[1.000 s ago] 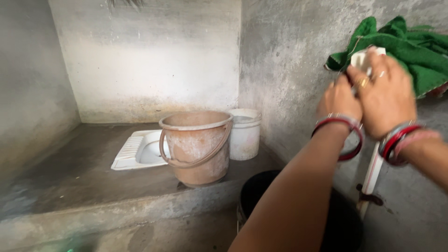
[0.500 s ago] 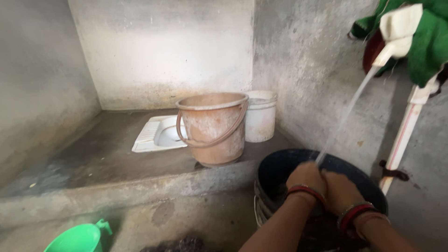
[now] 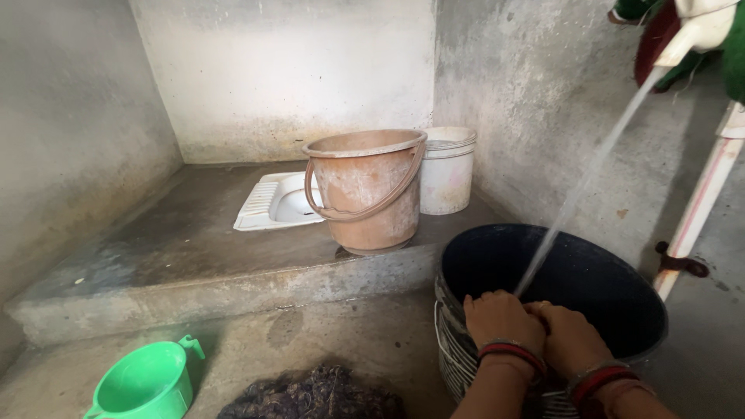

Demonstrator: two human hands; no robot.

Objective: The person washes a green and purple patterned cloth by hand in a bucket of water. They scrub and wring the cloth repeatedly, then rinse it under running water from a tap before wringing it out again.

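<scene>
Head view: both hands have been brought down from the tap [image 3: 702, 31] and are now held together over the black tub [image 3: 621, 310]. Water [image 3: 582, 186] is now poured from the tap onto the fingers [image 3: 535, 306], so washing is judged to be under way. The left hand [image 3: 500, 318] and right hand [image 3: 570, 334] are curled and touching; nothing can be seen held in them. A brown bucket [image 3: 365, 190] and white bucket [image 3: 450, 167] are set on the step beyond the fingers. A green mug [image 3: 143, 384] and a dark heap [image 3: 314, 396] are left of them. Nothing is in the way.
</scene>
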